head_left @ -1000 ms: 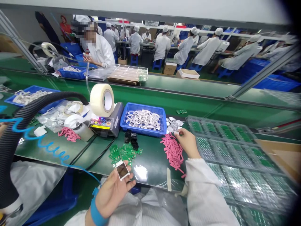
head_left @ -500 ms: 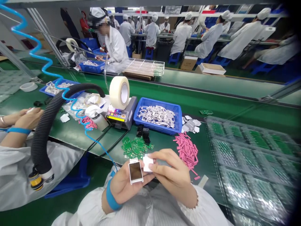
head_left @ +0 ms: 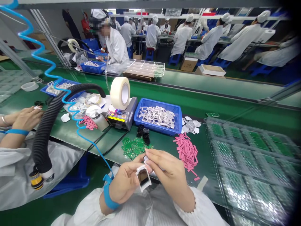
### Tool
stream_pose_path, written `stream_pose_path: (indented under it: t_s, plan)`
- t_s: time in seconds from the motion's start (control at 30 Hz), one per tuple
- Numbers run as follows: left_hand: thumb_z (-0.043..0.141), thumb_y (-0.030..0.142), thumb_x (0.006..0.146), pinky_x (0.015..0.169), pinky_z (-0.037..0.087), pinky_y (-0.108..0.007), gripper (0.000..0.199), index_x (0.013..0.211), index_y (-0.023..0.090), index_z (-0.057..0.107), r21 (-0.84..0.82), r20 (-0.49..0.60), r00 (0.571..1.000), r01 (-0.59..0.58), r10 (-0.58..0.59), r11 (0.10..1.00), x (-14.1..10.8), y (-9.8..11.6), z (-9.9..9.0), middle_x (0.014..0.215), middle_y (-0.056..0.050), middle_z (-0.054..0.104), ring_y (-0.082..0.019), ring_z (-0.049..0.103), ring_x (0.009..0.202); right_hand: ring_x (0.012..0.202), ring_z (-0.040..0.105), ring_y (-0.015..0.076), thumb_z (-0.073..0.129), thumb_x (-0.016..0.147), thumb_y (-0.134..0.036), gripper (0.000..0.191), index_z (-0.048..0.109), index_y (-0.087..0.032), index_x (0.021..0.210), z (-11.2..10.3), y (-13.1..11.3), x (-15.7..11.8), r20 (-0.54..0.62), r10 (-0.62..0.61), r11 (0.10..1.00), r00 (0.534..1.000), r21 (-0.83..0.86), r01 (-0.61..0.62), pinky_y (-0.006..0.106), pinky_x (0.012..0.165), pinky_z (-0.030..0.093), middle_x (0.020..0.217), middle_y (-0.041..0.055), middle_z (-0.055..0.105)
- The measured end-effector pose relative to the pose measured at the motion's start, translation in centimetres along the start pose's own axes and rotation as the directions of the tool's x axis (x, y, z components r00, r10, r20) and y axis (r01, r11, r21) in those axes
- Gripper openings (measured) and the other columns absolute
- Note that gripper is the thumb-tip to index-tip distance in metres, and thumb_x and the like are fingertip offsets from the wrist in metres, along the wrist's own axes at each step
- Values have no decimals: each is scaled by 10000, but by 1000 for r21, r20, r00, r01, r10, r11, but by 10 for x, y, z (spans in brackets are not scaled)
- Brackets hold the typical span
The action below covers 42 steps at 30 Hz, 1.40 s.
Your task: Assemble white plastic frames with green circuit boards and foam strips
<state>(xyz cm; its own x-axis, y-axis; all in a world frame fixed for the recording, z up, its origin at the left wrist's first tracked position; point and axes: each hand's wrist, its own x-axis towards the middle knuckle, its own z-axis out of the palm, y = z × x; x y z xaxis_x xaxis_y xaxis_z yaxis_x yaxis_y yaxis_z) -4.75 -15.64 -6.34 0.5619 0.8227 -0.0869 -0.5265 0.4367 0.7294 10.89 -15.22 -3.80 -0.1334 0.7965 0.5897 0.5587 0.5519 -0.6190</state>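
My left hand [head_left: 124,183], with a blue strap at its wrist, holds a small white-framed screen [head_left: 143,178] that is tilted, its dark face towards me. My right hand [head_left: 168,171] pinches a small white and dark piece [head_left: 146,159] just behind the top of the screen; the fingers partly cover it. Both hands are close together at the front edge of the bench. Beyond them lies a pile of green circuit boards [head_left: 134,147]. Pink strips [head_left: 187,152] are heaped to the right of my right hand.
A blue bin [head_left: 158,130] of white frames stands beside a tape dispenser [head_left: 121,119]. Clear trays [head_left: 249,166] with green boards fill the right side. A black hose [head_left: 44,131] arches at left, near another person's hands [head_left: 22,121]. A blue coiled cord [head_left: 48,67] hangs there.
My left hand has tilted the screen and shifted slightly right. The piece in my right hand has turned from flat-facing to nearly edge-on. The co-worker's hands have moved slightly.
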Motion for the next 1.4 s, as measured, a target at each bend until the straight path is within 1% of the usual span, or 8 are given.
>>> stream_pose_path:
  t_s: [0.4, 0.53, 0.63, 0.8, 1.03, 1.1, 1.27, 1.4]
  plan:
    - [722, 361, 698, 1083, 317, -449, 309, 927, 153, 726, -211, -209, 978, -47, 2, 976, 8, 4, -23, 1056, -103, 706, -278, 559, 1144, 806, 598, 153, 474, 862, -209, 158, 561, -182, 733, 7, 26, -18, 163, 326, 936, 931, 82, -342, 284, 700, 499, 855, 57, 608]
    - [698, 410, 711, 1091, 281, -515, 292, 894, 185, 733, -328, -136, 990, -1, -46, 945, 3, 7, -34, 1118, -90, 690, -293, 565, 1143, 696, 578, 171, 548, 820, -232, 198, 619, -179, 644, 14, 55, -40, 337, 374, 922, 864, -31, -387, 330, 662, 481, 687, 29, 584]
    - [717, 430, 682, 1073, 297, -520, 319, 879, 180, 736, -358, -20, 994, 95, -110, 929, 1, 7, -28, 1093, -98, 701, -292, 614, 1065, 831, 617, 195, 540, 853, -329, 193, 680, -206, 901, 12, 56, -40, 367, 352, 916, 861, 52, -397, 367, 742, 497, 872, 64, 654]
    - [702, 371, 722, 974, 421, -399, 298, 920, 150, 728, -388, 133, 979, 197, -156, 900, 1, 8, -10, 1063, -99, 713, -249, 652, 992, 1067, 594, 211, 532, 843, -524, 417, 617, -267, 1160, 0, 32, -17, 494, 229, 575, 839, 627, -526, 391, 917, 463, 1163, 77, 633]
    - [760, 350, 660, 938, 439, -387, 361, 945, 135, 706, -377, 164, 969, 237, -187, 895, 1, 9, -1, 1002, -117, 724, -256, 643, 1016, 931, 648, 197, 708, 704, -497, 345, 660, -234, 922, 5, 22, -5, 534, 258, 234, 805, 774, -589, 341, 816, 514, 1005, 54, 690]
    - [761, 339, 661, 947, 428, -445, 369, 974, 156, 688, -367, 134, 974, 222, -185, 903, 2, 7, -2, 1002, -101, 713, -268, 622, 1044, 828, 661, 189, 653, 748, -525, 354, 622, -246, 964, -3, 18, -4, 456, 337, 313, 823, 771, -555, 322, 726, 533, 927, 44, 693]
    - [761, 322, 664, 905, 442, -442, 386, 1015, 190, 672, -317, 24, 989, 147, -147, 937, 7, -1, -5, 931, -62, 702, -219, 628, 941, 865, 621, 190, 538, 885, -309, 241, 603, -241, 1107, -27, -6, 0, 115, 202, 963, 973, 158, -218, 316, 729, 492, 954, 63, 669]
    - [825, 279, 567, 776, 427, -273, 413, 959, 214, 709, -232, -183, 975, 85, -129, 969, 11, -5, -3, 831, -5, 696, -130, 609, 772, 762, 577, 178, 575, 863, -238, 185, 620, -206, 1040, -22, -22, 2, 82, -80, 973, 993, -211, 96, 358, 748, 431, 821, 38, 669]
